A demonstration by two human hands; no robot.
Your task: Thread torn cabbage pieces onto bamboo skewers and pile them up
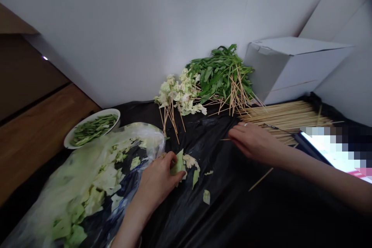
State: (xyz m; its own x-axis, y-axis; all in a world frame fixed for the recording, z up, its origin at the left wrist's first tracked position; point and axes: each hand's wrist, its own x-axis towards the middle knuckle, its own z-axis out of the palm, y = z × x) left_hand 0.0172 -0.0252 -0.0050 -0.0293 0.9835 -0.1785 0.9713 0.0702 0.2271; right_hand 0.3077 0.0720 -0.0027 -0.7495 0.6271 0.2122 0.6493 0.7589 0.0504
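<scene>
Skewering step, looks like: left hand [158, 176] pinches cabbage leaf [179, 159] near centre, right hand [252, 139] grips skewer [224, 139] farther right; next calls for lining both up.

Apparently a home: wood-look floor [46, 133]

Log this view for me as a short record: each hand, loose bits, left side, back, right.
Left hand: pinching a pale-green leaf piece
Right hand: fingers closed on a thin tan wooden skewer
Loose: pale-green leaf scraps and another skewer on wrinkled black plastic sheeting
Left side: clear plastic bag with pale-green leaf pieces; rounded white bowl of cut green vegetables
Back: skewered pale leaves beside dark-green leafy bunch
Right: tan wooden skewer pile, white cardboard box behind
</scene>
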